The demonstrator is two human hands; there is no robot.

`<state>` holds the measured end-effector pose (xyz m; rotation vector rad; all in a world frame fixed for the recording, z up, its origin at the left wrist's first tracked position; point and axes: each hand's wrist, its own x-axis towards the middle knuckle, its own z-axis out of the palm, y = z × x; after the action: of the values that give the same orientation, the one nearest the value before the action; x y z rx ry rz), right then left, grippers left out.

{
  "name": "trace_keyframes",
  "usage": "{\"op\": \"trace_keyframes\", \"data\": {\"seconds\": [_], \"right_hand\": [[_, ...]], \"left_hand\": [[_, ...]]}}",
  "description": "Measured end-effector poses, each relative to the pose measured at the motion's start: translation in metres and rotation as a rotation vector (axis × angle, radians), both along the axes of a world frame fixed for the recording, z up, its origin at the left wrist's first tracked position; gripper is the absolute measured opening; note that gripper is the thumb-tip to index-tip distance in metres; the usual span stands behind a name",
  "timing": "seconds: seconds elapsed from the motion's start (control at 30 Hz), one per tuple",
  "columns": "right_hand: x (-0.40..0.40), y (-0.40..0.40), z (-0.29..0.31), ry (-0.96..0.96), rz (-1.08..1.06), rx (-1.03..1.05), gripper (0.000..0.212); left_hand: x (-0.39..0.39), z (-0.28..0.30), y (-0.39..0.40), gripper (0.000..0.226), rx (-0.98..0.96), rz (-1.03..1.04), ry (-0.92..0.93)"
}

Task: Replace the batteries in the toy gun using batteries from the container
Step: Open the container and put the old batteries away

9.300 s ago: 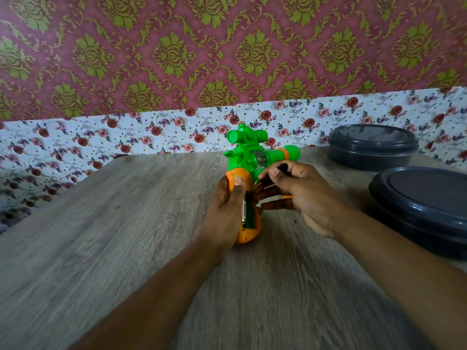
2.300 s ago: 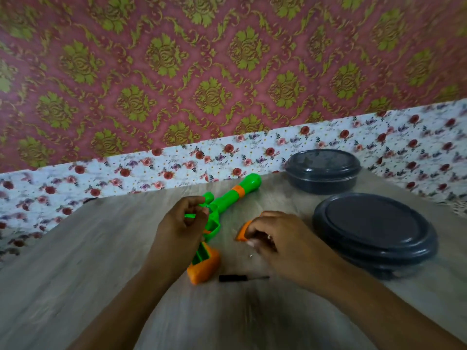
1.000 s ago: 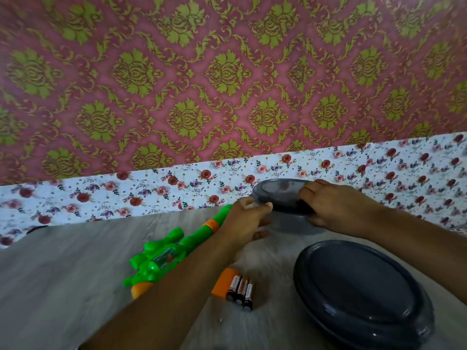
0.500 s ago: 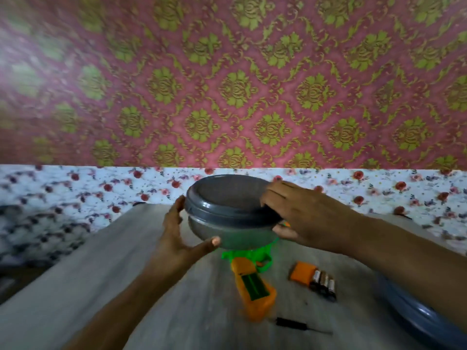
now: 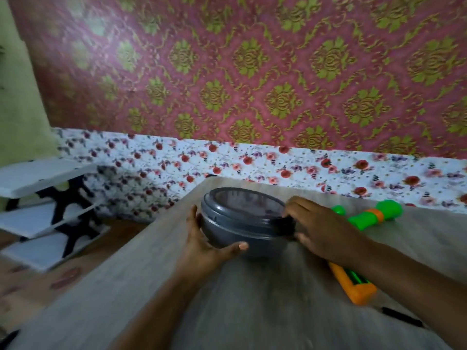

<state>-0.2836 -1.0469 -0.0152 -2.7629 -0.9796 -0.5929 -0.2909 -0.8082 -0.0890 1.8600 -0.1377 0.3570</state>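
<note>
Two hands hold a grey container with its lid on, at the middle of a wooden table.

Nearest, the grey wood-grain table (image 5: 252, 306) fills the foreground; a black screwdriver (image 5: 401, 317) lies at its right. The left hand (image 5: 207, 246) cups the container (image 5: 242, 228) with thumb and fingers curled round its side, and the right hand (image 5: 321, 231) grips the lid's rim at a dark tab. Behind the right forearm lies the green and orange toy gun (image 5: 371, 215), its orange handle showing an open slot. Left of the table stand white shelves (image 5: 38, 198). Farther back, floral paper runs below red and gold wallpaper (image 5: 252, 72).
</note>
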Motion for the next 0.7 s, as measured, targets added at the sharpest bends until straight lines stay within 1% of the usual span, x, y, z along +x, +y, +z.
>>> {"op": "trace_keyframes", "data": {"seconds": [0.07, 0.13, 0.17, 0.23, 0.27, 0.3, 0.37, 0.43, 0.57, 0.7], "right_hand": [[0.000, 0.003, -0.001, 0.040, -0.010, -0.001, 0.032], [0.000, 0.008, 0.000, 0.107, -0.035, 0.013, 0.030], [0.000, 0.013, 0.001, 0.148, -0.044, 0.059, 0.034], [-0.001, 0.026, 0.006, 0.214, -0.055, 0.164, 0.050], [-0.002, 0.035, 0.007, 0.217, -0.060, 0.150, 0.060], [-0.003, 0.045, 0.007, 0.221, -0.073, 0.093, 0.068], [-0.005, 0.068, 0.003, 0.246, -0.100, -0.041, 0.074], [-0.005, 0.088, -0.001, 0.236, -0.136, -0.136, 0.077], [0.001, 0.111, -0.014, 0.129, -0.217, -0.216, 0.075], [0.000, 0.119, -0.022, 0.060, -0.239, -0.292, 0.063]], "left_hand": [[-0.001, -0.002, 0.002, 0.134, 0.016, -0.015, 0.051], [-0.003, -0.002, 0.001, 0.128, 0.091, -0.009, 0.079], [-0.004, -0.001, -0.001, 0.124, 0.143, 0.014, 0.068], [-0.007, 0.003, -0.008, 0.119, 0.234, 0.064, 0.016], [-0.008, 0.004, -0.011, 0.119, 0.270, 0.086, 0.005], [-0.008, 0.004, -0.013, 0.118, 0.299, 0.113, -0.003], [-0.006, 0.002, -0.014, 0.115, 0.339, 0.158, 0.002], [-0.004, -0.001, -0.013, 0.111, 0.377, 0.160, 0.035], [0.001, -0.005, -0.012, 0.098, 0.381, 0.184, 0.079], [0.004, -0.006, -0.010, 0.088, 0.377, 0.173, 0.122]]}}
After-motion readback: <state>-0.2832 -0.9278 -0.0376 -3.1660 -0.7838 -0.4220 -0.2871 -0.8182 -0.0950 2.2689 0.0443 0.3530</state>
